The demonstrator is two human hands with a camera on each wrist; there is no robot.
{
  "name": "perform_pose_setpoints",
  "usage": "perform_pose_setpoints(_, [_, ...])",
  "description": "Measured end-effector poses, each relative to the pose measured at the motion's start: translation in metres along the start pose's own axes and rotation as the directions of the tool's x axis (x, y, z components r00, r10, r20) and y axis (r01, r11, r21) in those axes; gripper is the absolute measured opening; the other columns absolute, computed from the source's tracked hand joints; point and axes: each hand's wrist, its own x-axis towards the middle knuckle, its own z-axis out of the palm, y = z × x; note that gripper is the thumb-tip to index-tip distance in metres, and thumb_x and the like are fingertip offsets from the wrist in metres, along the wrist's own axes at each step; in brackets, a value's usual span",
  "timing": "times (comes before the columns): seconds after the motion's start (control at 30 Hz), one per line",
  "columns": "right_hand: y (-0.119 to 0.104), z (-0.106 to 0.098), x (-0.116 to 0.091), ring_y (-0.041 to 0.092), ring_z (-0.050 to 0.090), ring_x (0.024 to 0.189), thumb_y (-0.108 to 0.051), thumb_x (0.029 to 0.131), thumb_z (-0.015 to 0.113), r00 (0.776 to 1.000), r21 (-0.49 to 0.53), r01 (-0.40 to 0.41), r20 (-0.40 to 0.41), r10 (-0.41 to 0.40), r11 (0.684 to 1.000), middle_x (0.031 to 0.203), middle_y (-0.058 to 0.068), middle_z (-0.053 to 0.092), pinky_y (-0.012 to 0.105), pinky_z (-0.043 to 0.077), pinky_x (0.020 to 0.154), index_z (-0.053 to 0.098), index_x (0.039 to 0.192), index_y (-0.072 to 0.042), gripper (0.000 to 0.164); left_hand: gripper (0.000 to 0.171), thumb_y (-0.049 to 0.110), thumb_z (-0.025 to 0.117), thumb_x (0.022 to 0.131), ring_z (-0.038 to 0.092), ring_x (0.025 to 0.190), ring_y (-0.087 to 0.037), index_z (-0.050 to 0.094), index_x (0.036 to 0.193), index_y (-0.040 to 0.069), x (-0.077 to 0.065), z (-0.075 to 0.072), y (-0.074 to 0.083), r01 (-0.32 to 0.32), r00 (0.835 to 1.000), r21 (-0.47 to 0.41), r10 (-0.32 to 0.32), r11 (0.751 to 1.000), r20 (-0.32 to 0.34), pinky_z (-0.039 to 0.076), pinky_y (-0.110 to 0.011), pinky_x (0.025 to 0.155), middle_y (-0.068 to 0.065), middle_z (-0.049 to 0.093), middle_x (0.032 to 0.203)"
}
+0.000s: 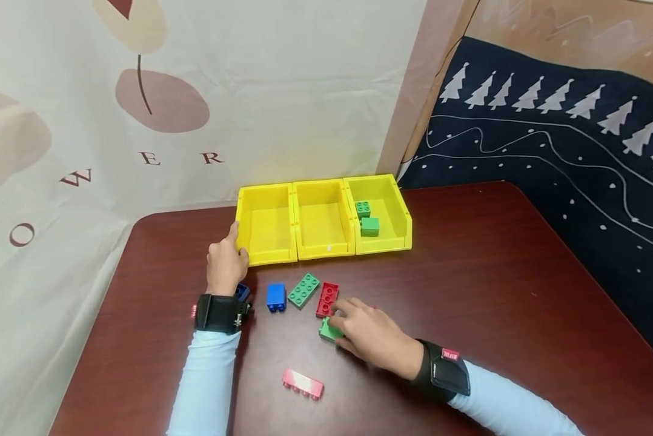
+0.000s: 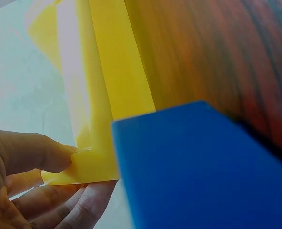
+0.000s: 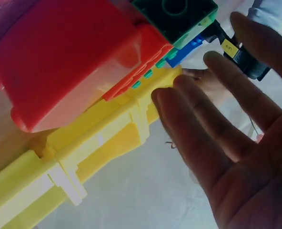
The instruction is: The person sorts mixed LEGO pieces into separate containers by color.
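My left hand (image 1: 227, 263) grips the front left corner of the left yellow bin (image 1: 269, 221), thumb on one side of its wall and fingers on the other in the left wrist view. Over a green brick (image 1: 328, 332) my right hand (image 1: 372, 336) hovers with fingers spread. In the right wrist view a gap shows between those fingers and the green brick (image 3: 181, 21). Just behind it lies a red brick (image 1: 327, 298), beside a longer green brick (image 1: 303, 290). A blue brick (image 1: 275, 297) is farther left; a darker blue brick (image 1: 241, 293) is partly hidden by my left wrist.
Three yellow bins stand joined in a row against the cloth backdrop (image 1: 283, 109). Two green bricks (image 1: 369, 226) lie in the right bin (image 1: 392, 224); the middle bin (image 1: 321, 221) is beside it. A pinkish-red brick (image 1: 303, 384) lies nearer on the dark red table (image 1: 468, 266).
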Motion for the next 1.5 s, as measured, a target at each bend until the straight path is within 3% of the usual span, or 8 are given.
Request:
perform_pose_setpoints(0.27, [-0.005, 0.002, 0.004, 0.015, 0.065, 0.083, -0.027, 0.081, 0.08, 0.993, -0.031, -0.012, 0.114, 0.015, 0.999, 0.106, 0.005, 0.068, 0.027, 0.059, 0.064, 0.074, 0.1, -0.013, 0.025, 0.062, 0.007, 0.057, 0.096, 0.054, 0.069, -0.034, 0.033, 0.153, 0.009, -0.001, -0.001, 0.0, 0.02, 1.0, -0.007, -0.02, 1.0, 0.006, 0.048, -0.033, 0.063, -0.029, 0.062, 0.098])
perform_pose_setpoints(0.4, [-0.005, 0.003, 0.006, 0.01, 0.059, 0.068, -0.027, 0.08, 0.081, 0.993, -0.02, -0.004, 0.117, 0.007, 1.0, 0.097, 0.004, 0.066, 0.023, 0.056, 0.06, 0.073, 0.098, -0.012, 0.024, 0.062, 0.008, 0.057, 0.096, 0.054, 0.068, -0.033, 0.033, 0.154, 0.01, 0.0, -0.002, 0.0, 0.026, 1.0, -0.011, -0.026, 1.0, 0.016, 0.048, -0.033, 0.063, -0.029, 0.061, 0.096])
perform_pose_setpoints(0.67, [-0.002, 0.003, 0.005, 0.008, 0.054, 0.063, -0.022, 0.081, 0.081, 0.995, 0.025, 0.006, 0.099, -0.008, 1.0, 0.088, 0.003, 0.063, 0.019, 0.053, 0.058, 0.073, 0.094, -0.011, 0.019, 0.062, 0.007, 0.057, 0.096, 0.055, 0.071, -0.035, 0.033, 0.153, 0.009, 0.0, -0.002, 0.001, 0.028, 0.999, -0.005, -0.028, 1.0, 0.024, 0.052, -0.038, 0.068, -0.032, 0.062, 0.105])
perform_pose_setpoints(1.0, [0.005, -0.003, 0.002, 0.01, 0.061, 0.075, -0.014, 0.081, 0.08, 0.995, 0.091, 0.004, 0.096, -0.013, 0.996, 0.089, 0.003, 0.067, 0.022, 0.056, 0.064, 0.072, 0.101, -0.008, 0.022, 0.062, 0.008, 0.057, 0.096, 0.055, 0.069, -0.034, 0.033, 0.153, 0.01, -0.001, -0.003, 0.001, 0.027, 0.999, -0.011, -0.027, 1.0, 0.022, 0.05, -0.035, 0.065, -0.031, 0.062, 0.105])
perform_pose_setpoints(1.2, [0.015, -0.022, 0.002, 0.008, 0.062, 0.076, -0.013, 0.08, 0.08, 0.998, 0.165, -0.009, 0.07, -0.003, 0.986, 0.09, 0.003, 0.068, 0.018, 0.055, 0.066, 0.073, 0.102, -0.008, 0.024, 0.062, 0.008, 0.057, 0.096, 0.055, 0.07, -0.034, 0.033, 0.153, 0.01, 0.0, -0.004, 0.002, 0.029, 0.999, -0.011, -0.029, 1.0, 0.023, 0.05, -0.035, 0.065, -0.031, 0.062, 0.105])
perform_pose_setpoints(1.33, [0.029, -0.043, 0.004, 0.013, 0.067, 0.085, -0.015, 0.077, 0.083, 0.998, 0.239, -0.057, 0.03, 0.051, 0.969, 0.099, 0.006, 0.071, 0.021, 0.058, 0.071, 0.073, 0.107, -0.007, 0.032, 0.063, 0.008, 0.057, 0.096, 0.055, 0.07, -0.035, 0.032, 0.154, 0.011, 0.0, -0.005, 0.003, 0.034, 0.999, -0.009, -0.034, 0.999, 0.031, 0.049, -0.033, 0.064, -0.03, 0.062, 0.104])
perform_pose_setpoints(1.5, [0.055, -0.068, 0.011, 0.021, 0.067, 0.094, -0.015, 0.077, 0.084, 0.988, 0.268, -0.137, -0.029, 0.15, 0.954, 0.106, 0.009, 0.072, 0.033, 0.06, 0.081, 0.073, 0.11, -0.006, 0.037, 0.063, 0.009, 0.056, 0.097, 0.056, 0.067, -0.033, 0.031, 0.155, 0.012, 0.0, -0.004, 0.003, 0.049, 0.998, -0.002, -0.048, 0.999, 0.046, 0.05, -0.029, 0.062, -0.024, 0.058, 0.086])
